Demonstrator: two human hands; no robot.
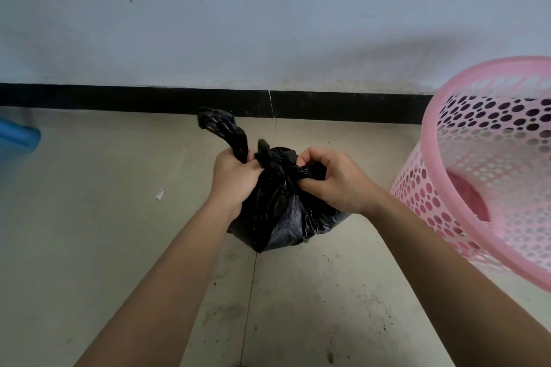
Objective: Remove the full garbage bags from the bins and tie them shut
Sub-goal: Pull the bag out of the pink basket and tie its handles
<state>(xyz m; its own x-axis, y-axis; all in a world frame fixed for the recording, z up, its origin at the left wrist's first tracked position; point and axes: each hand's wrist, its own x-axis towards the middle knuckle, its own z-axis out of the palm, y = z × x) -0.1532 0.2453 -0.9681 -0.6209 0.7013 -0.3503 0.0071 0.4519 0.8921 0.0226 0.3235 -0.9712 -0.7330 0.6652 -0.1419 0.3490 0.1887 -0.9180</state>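
At the far left I see a blue thing (18, 135) cut off by the edge and a small white scrap (160, 194) on the floor (89, 247). In the middle my left hand (235, 176) grips one twisted end of the black garbage bag (280, 211), which is out of its bin and down at the floor, while my right hand (334, 182) pinches the other end beside the knot. Near its right stands the pink bin (492, 164) with round holes.

Dim, soft light; wide-angle edge distortion
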